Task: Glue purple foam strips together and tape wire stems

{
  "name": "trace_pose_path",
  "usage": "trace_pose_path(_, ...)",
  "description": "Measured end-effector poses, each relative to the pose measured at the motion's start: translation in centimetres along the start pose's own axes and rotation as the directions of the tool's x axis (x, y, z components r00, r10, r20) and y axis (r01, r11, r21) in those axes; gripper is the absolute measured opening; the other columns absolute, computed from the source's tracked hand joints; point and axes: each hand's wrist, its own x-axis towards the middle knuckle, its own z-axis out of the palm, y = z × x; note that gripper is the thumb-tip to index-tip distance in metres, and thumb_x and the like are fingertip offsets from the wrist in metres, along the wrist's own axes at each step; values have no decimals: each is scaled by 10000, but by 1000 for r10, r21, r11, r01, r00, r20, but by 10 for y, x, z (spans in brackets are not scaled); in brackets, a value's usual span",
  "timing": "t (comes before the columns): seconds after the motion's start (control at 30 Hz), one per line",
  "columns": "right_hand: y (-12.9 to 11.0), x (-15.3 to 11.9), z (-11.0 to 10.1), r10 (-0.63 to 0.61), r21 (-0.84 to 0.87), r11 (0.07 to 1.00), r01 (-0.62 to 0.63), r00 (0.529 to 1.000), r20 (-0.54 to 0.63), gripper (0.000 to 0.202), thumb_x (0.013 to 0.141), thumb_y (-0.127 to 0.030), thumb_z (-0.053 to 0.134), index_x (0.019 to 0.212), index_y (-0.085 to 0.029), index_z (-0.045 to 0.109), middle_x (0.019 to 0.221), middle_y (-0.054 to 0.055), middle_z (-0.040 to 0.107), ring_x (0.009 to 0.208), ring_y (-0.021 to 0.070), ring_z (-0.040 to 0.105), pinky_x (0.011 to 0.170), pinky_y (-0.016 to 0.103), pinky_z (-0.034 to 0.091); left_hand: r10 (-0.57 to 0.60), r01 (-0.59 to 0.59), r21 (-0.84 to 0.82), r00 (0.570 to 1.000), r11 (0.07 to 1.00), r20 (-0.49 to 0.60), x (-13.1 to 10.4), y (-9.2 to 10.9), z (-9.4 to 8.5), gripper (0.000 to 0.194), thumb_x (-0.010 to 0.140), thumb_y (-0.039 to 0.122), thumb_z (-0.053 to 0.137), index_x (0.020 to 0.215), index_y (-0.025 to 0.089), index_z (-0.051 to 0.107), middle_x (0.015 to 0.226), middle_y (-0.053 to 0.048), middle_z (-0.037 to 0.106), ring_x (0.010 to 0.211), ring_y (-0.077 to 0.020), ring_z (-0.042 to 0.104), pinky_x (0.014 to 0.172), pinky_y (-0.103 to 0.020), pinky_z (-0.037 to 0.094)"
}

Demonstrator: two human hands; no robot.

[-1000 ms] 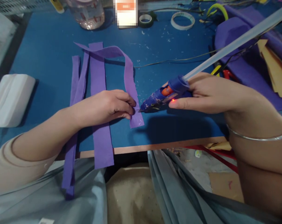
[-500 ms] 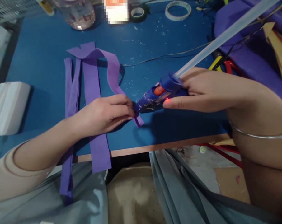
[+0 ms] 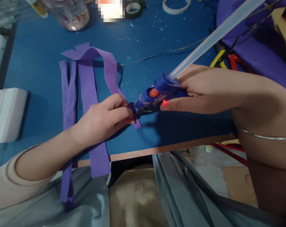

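Observation:
My right hand (image 3: 197, 91) is wrapped round a blue glue gun (image 3: 154, 96), a long translucent glue stick (image 3: 214, 39) rising from its back end. A red light glows by the thumb. The gun's nozzle points down at a narrow purple strip (image 3: 111, 69), close to the fingertips of my left hand (image 3: 110, 116). Those fingers pinch the strip near its short end, which pokes out to the right; the exact contact is hidden. Under the left hand and forearm lie a wider purple strip (image 3: 88, 85) and folded narrow purple strips (image 3: 69, 110), hanging over the table's front edge.
At the back of the blue table (image 3: 143, 37) are a clear jar (image 3: 72, 15), a dark tape roll (image 3: 133, 9) and a white tape ring (image 3: 176, 6). A white box (image 3: 9, 115) stands left. Yellow- and red-handled tools (image 3: 228, 60) and purple material (image 3: 266, 50) lie right; a thin cord (image 3: 157, 56) crosses behind.
The glue gun's nozzle has shifted slightly along the strip, toward my left fingertips. The left hand still pinches the strip. The whole view has moved a little.

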Motion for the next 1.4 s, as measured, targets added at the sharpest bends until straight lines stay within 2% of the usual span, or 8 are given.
trace_pose_path(0.13, 0, 0, 1, -33, -20, 999, 33, 999, 11, 402, 933, -511, 414, 925, -215, 686, 981, 47, 716, 1047, 244, 598, 912, 371, 432, 21, -24, 93, 999, 995, 29, -1, 4, -1, 126, 901, 310, 602, 825, 221, 648, 765, 2, 607, 612, -96, 575, 478, -213, 394)
trace_pose_path(0.23, 0, 0, 1, -39, -21, 999, 39, 999, 3, 425, 939, -516, 404, 966, -202, 689, 1009, 57, 709, 1015, 238, 606, 919, 380, 428, 75, -79, 126, 997, 989, 35, -2, 4, -2, 89, 904, 273, 594, 845, 221, 635, 775, 4, 641, 632, -105, 600, 493, -224, 405)
trace_pose_path(0.4, 1, 1, 0, -17, -8, 1000, 17, 1000, -2, 422, 932, -520, 415, 916, -189, 676, 959, 77, 693, 1117, 278, 566, 953, 408, 419, 182, -184, 143, 983, 972, 26, -3, 7, -3, 57, 882, 257, 622, 889, 202, 633, 794, -8, 683, 672, -126, 639, 531, -240, 443)
trace_pose_path(0.6, 1, 0, 0, 13, 6, 1000, -13, 1000, -2, 376, 913, -517, 443, 857, -205, 646, 1016, 89, 684, 1259, 305, 474, 1002, 411, 405, 214, -229, 66, 959, 971, 185, -2, 11, -11, 174, 921, 214, 549, 1056, 217, 658, 880, -16, 721, 775, -141, 670, 643, -249, 526)
trace_pose_path(0.8, 0, 1, 1, -43, 16, 999, 43, 999, -7, 388, 940, -469, 433, 1012, -184, 686, 1042, 78, 694, 1144, 283, 549, 925, 405, 434, 208, -232, 117, 960, 966, 185, 0, 16, -13, 168, 922, 189, 541, 998, 166, 689, 917, -60, 711, 792, -182, 650, 659, -304, 559)
trace_pose_path(0.97, 2, 4, 0, -52, 51, 997, 52, 999, 2, 395, 927, -450, 470, 1005, -135, 694, 1070, 115, 681, 1081, 278, 569, 905, 404, 440, 222, -249, 135, 957, 959, 186, 2, 24, -14, 176, 929, 150, 516, 914, 137, 690, 929, -84, 713, 906, -213, 668, 784, -356, 578)
trace_pose_path(1.2, 1, 7, 3, -97, 115, 988, 99, 995, -25, 286, 934, -350, 496, 830, -141, 662, 921, 88, 690, 872, 192, 603, 766, 310, 435, 217, -246, 163, 960, 956, 178, -6, 26, -11, 152, 902, 121, 552, 959, 98, 691, 935, -109, 716, 898, -233, 680, 767, -362, 589)
trace_pose_path(1.4, 2, 9, 10, -81, 155, 983, 97, 991, -106, 231, 913, -347, 537, 948, -158, 664, 858, 40, 683, 864, 186, 631, 743, 285, 431, 173, -198, 124, 966, 972, 191, -9, 26, -12, 165, 886, 100, 569, 1009, 106, 677, 1002, -101, 710, 941, -225, 673, 772, -349, 575)
